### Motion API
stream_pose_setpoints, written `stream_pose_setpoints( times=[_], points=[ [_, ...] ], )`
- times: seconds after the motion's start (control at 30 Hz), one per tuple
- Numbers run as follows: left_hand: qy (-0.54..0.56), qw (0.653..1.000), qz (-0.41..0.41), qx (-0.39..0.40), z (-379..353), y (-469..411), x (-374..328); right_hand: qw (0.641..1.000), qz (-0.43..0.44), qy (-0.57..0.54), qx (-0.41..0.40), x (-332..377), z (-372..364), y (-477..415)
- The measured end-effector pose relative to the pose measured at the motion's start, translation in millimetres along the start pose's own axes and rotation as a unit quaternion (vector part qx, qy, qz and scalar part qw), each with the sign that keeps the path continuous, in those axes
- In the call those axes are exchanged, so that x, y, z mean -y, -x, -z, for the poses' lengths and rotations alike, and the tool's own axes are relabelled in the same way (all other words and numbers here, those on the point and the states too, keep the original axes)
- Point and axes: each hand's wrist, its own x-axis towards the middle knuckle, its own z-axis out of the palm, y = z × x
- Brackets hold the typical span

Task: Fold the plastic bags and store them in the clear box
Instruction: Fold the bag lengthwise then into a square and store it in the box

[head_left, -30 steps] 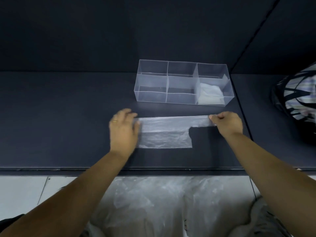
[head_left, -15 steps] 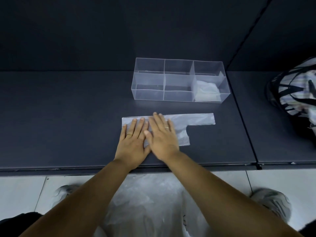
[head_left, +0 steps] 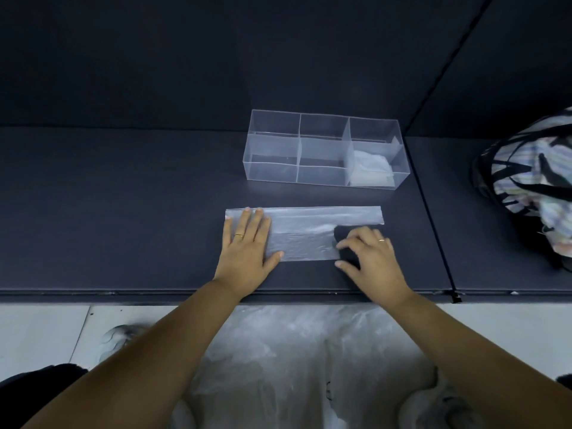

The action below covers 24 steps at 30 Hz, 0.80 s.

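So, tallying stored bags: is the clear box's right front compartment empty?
Not empty: folded white plastic lies inside the clear box, at its right front.

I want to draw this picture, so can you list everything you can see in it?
plastic bag: one, see-through, flat on the table in front of the box
clear box: one, clear, six compartments, on the table behind the plastic bag
folded bag: one, whitish, in the box's near right compartment
striped bag: one, black with pale stripes, far right on the table
heap of bags: one, cloudy white, below the table's near edge
table: one, dark grey
rings: two, one on each hand
left hand: flat on the plastic bag's left end
right hand: fingers bent at its right edge, grip unclear
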Motion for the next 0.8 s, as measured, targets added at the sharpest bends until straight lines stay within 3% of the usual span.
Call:
stream_pose_setpoints(
  times=[0.17, 0.33, 0.47, 0.53, 0.67, 0.8],
  points=[
    [0.094, 0.990, -0.108, 0.004, 3, 9, -35, 0.998, -0.039, -0.050, 0.008, 11, -2, -4],
    [0.129, 0.990, -0.048, -0.015, -4, 12, -45, 0.994, -0.045, -0.018, 0.094, 16, 2, -14],
    [0.137, 0.986, -0.051, -0.082, 4, 15, -56, 0.973, -0.117, -0.159, 0.118, 10, 26, -1],
    [0.131, 0.982, -0.069, -0.119, 7, 19, -63, 0.970, -0.132, -0.161, 0.125, 7, 38, 8],
    [0.121, 0.986, -0.069, -0.094, 15, 30, -78, 0.995, -0.069, -0.031, 0.060, 15, 53, 26],
    [0.103, 0.989, -0.071, -0.075, 27, 41, -88, 0.990, 0.048, 0.051, 0.123, 36, 31, 32]
  ],
)
